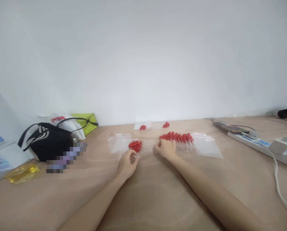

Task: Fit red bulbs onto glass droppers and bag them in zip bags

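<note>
My left hand (pixel 127 164) rests by a small pile of loose red pieces (pixel 135 146), its fingers bent and the thumb apart from the forefinger. Nothing shows between them. To the right of that pile lies a row of thin clear sticks (pixel 147 148). At the row's right end, my right hand (pixel 166 149) is closed in a pinch around one thin stick, mostly hidden by the fingers. Just beyond the right hand, several red-tipped sticks (pixel 179 138) lie side by side, tips away from me, partly on a clear plastic bag (pixel 207 146).
More red pieces (pixel 142 127) lie on a bag near the wall, beside another small heap (pixel 166 124). Clear bags (pixel 115 143) lie left of centre. A black bag (pixel 50 141) and yellow packet (pixel 23 173) stand left. A power strip (pixel 261 142) with white cable (pixel 276 179) runs right.
</note>
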Demonstrator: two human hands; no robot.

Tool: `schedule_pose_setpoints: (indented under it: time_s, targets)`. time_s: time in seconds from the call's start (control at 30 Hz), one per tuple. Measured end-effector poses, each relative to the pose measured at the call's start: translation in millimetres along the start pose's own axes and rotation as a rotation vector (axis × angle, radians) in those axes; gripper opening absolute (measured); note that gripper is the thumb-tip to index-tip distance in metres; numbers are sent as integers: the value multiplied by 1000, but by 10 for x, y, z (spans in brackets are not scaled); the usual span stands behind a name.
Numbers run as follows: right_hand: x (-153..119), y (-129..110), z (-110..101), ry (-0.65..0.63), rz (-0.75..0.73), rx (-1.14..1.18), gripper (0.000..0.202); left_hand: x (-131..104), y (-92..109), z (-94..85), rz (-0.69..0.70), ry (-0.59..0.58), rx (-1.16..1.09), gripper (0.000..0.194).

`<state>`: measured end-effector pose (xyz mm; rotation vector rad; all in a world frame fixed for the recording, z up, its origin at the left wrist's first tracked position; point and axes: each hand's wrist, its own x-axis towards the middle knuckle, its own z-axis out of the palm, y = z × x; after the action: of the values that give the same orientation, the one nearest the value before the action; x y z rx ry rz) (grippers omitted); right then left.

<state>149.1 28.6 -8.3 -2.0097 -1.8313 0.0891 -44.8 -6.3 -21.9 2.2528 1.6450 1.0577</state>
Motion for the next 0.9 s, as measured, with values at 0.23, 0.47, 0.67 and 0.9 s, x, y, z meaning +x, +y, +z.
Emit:
schedule_pose_setpoints:
  time_s: [0.23, 0.47, 0.67, 0.9]
  targets:
    - [32, -141, 87, -63, 4, -53, 28, 127, -103, -187, 42, 104, 237, 4]
    - [-70, -109, -28, 6, -15, -81, 30, 525, -249, -182, 13, -28, 209, 12]
    - [-490, 484, -149, 261, -196, -107, 24, 770, -300, -91, -23, -161, 124, 5]
    - [-632, 912, -97, 405, -328, 141, 18, 715, -153, -230, -62, -36, 25, 19]
